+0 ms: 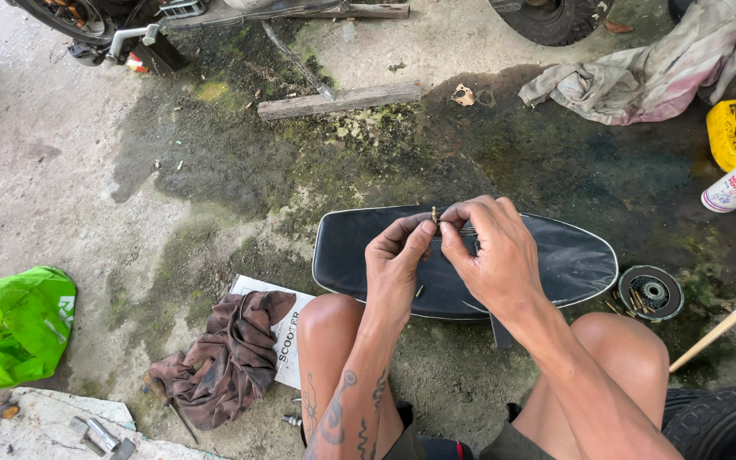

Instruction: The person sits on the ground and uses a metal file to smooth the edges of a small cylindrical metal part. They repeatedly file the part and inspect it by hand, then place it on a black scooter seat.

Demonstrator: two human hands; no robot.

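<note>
Brass-coloured, a small pin-shaped part (434, 215) stands upright, pinched between the thumb and forefinger of the left hand (395, 266), with the other fingers (385, 243) curled in. The right hand (491, 255) meets it fingertip to fingertip, its fingers bent and closed on a thin rod (462, 228) beside the part. Directly beneath both hands lies a black scooter seat (555, 264) on the stained concrete floor (215, 170).

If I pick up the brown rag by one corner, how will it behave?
The rag would probably hang floppy, since it lies crumpled in soft folds. It looks light, thin cloth. Dark stains suggest it may feel greasy.
</note>
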